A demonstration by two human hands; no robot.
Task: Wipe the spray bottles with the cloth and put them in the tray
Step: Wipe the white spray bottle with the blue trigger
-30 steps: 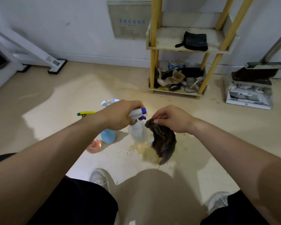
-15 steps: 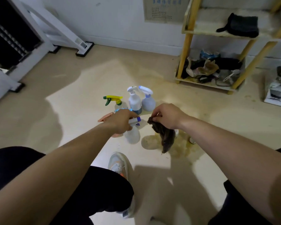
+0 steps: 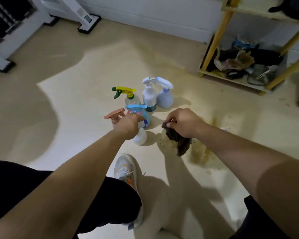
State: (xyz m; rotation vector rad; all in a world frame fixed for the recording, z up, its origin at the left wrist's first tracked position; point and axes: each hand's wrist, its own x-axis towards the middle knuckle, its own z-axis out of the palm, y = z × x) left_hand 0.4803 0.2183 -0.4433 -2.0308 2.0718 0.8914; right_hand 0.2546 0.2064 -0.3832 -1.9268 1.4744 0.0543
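My left hand [image 3: 128, 125] grips the head of a clear white spray bottle [image 3: 139, 138] with a blue-tipped nozzle, held low over the floor. My right hand [image 3: 182, 122] pinches a dark brown cloth [image 3: 179, 142] that hangs down beside that bottle. Just beyond stand several spray bottles on the floor: a pink-headed one [image 3: 115, 115], a light-blue one [image 3: 141, 112], a yellow-and-green-headed one [image 3: 126, 94], a white one [image 3: 149, 95] and a lavender one [image 3: 165, 96]. No tray is in view.
A wooden shelf rack [image 3: 214, 42] full of clutter stands at the back right. A white frame with black feet [image 3: 88, 25] is at the back left. My sneaker [image 3: 126, 169] is planted below the bottles. A yellowish stain [image 3: 200, 152] marks the floor.
The camera has tilted down and left. My left hand has carried the white bottle lower, next to the group of bottles. The cloth stays in my right hand.
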